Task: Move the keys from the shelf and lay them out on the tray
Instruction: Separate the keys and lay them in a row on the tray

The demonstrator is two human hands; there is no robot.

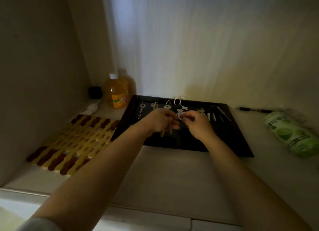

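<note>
A dark rectangular tray (229, 145) lies on the pale shelf. Several silver keys (142, 108) rest in a row along its far side, one on a ring (177, 101). At the tray's far right lies a dark bunch of keys (219, 113). Both my hands hover over the tray's middle. My left hand (160, 121) grips a set of brass-coloured keys (166, 132) that hang below its fingers. My right hand (196, 123) pinches a small silver key (180, 117) at the same bunch, fingertips nearly touching the left hand's.
A yellow and dark red slatted mat (74, 141) lies left of the tray. Behind it stand an orange liquid bottle (116, 92), a black object (95, 92) and a white pump head (91, 108). A green canister (291, 136) and a pen (253, 110) lie at right.
</note>
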